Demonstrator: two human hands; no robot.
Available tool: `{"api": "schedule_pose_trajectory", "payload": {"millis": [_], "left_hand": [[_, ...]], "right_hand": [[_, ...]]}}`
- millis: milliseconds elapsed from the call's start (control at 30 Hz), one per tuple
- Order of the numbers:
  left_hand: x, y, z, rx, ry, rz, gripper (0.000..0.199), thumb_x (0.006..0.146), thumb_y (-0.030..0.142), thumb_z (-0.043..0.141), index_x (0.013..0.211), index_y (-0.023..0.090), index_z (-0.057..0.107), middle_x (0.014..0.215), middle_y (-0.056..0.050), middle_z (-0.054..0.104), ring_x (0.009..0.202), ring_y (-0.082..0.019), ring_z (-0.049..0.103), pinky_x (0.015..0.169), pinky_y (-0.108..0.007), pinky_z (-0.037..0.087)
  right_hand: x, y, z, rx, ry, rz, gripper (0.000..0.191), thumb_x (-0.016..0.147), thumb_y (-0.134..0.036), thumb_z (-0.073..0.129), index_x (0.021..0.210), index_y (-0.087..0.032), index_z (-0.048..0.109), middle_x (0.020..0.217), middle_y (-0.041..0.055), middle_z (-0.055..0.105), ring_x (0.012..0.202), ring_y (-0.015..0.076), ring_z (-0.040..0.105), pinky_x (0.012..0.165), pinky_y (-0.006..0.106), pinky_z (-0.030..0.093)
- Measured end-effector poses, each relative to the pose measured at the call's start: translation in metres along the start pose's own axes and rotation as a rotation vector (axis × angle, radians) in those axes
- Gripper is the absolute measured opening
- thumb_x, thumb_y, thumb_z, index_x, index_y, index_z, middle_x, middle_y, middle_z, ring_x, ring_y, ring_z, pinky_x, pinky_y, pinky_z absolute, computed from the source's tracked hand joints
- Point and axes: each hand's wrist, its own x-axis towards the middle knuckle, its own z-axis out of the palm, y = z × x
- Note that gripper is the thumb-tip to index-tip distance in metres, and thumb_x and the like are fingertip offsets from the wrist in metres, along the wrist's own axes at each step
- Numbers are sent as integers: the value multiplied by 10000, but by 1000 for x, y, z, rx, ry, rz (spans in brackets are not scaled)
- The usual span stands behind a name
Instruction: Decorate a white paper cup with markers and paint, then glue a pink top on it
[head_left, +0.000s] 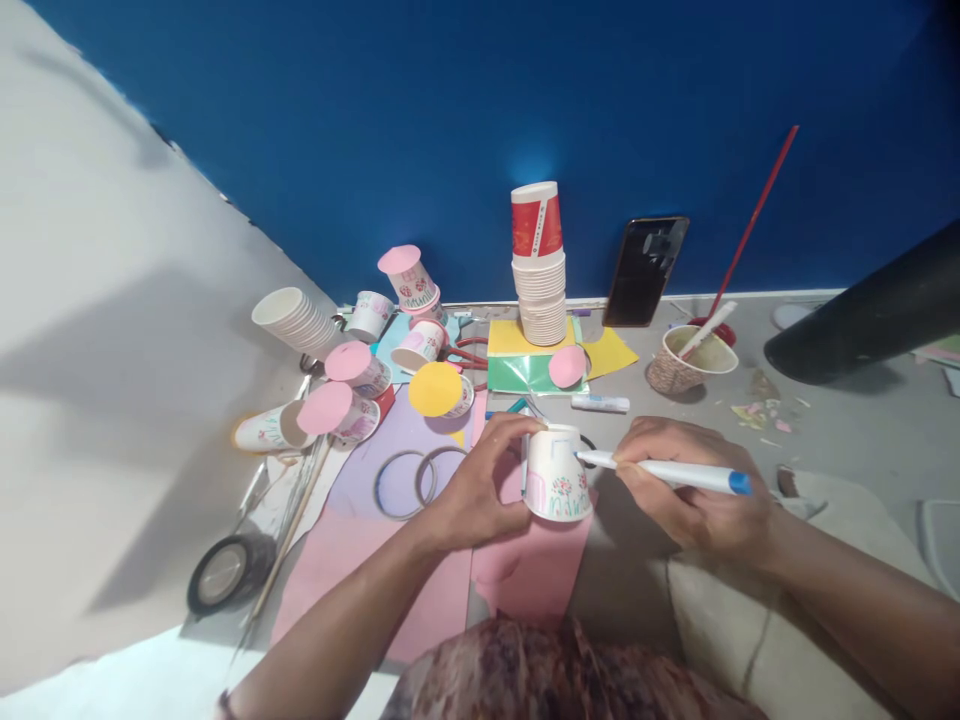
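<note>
A white paper cup (559, 475) stands upside down, with flowers, green lettering and faint blue lines drawn on its side. My left hand (487, 485) grips it from the left, thumb low and fingers at the top. In my right hand (682, 485) is a white marker (682, 474) with a blue end cap, its tip at or very near the blue lines on the cup's upper right. Pink paper (525, 575) lies under the cup. Two tape rings (399, 485) rest on purple paper (356, 470) to the left.
Decorated cups with pink or yellow discs (435, 389) fill the left. Behind stand a cup stack (541, 285) and a phone (645, 270) leaning on the blue wall. At right are a patterned cup (671, 372) holding a stick, paper scraps and a dark cylinder (862, 315).
</note>
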Motion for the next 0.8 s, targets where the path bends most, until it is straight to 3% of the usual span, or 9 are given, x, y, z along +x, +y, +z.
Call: {"api": "schedule_pose_trajectory", "payload": {"millis": [200,367,500,667,800], "left_hand": [[0,-1,1,5,-3,26,857,642,10,708,1422,321,534,1431,-85,571,1377,-305,558,1176,-478,476],[-1,-1,0,1,-15,-3,847,641,26,714,1418,316,541,1443,-95,565,1388,-322,553,1155,-494,499],[-1,-2,0,0,-1,-13,862,630,20,719,1421,314,545,1434,-98,573,1384,-328,555,1159,-510,498],[-1,-1,-1,18,-4,-20,884,619,1,710,1429,309,537,1445,-104,562,1398,-330,544,1151,-494,508],[-1,2,0,72,5,8,846,636,2,703,1407,305,530,1414,-102,565,1366,-317,557,1168,-511,493]], "right_hand": [[0,2,0,2,30,11,140,918,-105,624,905,-237,670,695,2,723,600,159,702,556,269,559],[-1,1,0,49,-35,22,156,915,-94,600,891,-235,663,670,-7,709,557,149,672,521,261,530],[-3,1,1,34,7,28,162,916,-95,605,911,-244,668,684,-5,713,575,155,681,530,270,536],[-4,1,0,45,-58,25,141,917,-108,608,899,-238,661,680,-8,703,566,152,667,525,271,530],[-5,1,1,61,-4,-3,132,922,-100,630,947,-224,671,725,8,733,612,165,700,591,287,570]]}}
